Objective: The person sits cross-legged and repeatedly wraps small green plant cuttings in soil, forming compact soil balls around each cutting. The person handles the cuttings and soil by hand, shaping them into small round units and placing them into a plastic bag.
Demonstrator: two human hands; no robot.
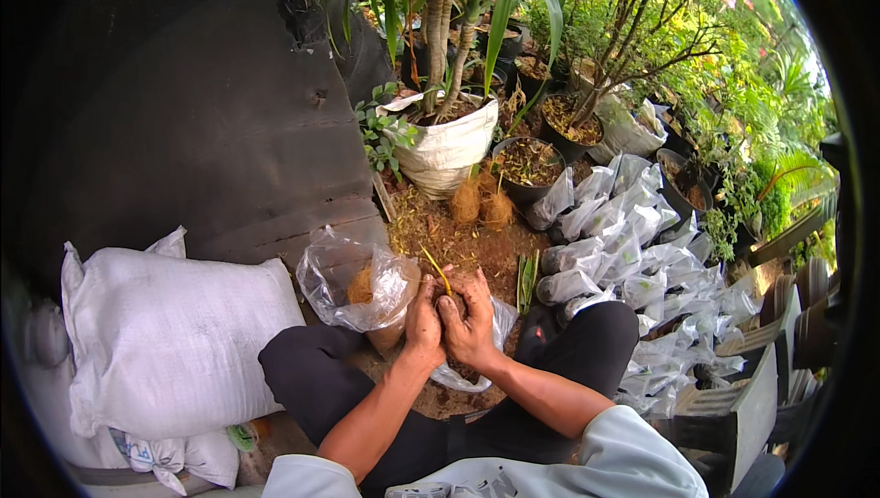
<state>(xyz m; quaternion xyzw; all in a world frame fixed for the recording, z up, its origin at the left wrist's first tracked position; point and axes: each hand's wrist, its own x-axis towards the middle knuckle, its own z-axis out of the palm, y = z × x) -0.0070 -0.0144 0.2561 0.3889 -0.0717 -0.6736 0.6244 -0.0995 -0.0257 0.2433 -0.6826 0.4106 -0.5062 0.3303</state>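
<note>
My left hand (423,325) and my right hand (470,325) are cupped together around a dark clump of soil or fibre, mostly hidden by the fingers. A thin yellow stem (434,266) rises from it, leaning to the left. Soil marks my fingers. Beneath my wrists lies a clear plastic bag (459,381) with dark soil in it. Left of my hands stands another open clear plastic bag (328,277) holding coconut fibre (360,286). Ahead on the ground are several brown fibre balls (465,202) with thin stems.
Many soil-filled clear bags (632,237) stand in rows at the right. White stuffed sacks (179,340) lie at my left, beside a dark sheet (206,140). A white planter sack (443,154) and black pots (528,165) hold plants ahead. Cut leaves (527,278) lie near my right knee.
</note>
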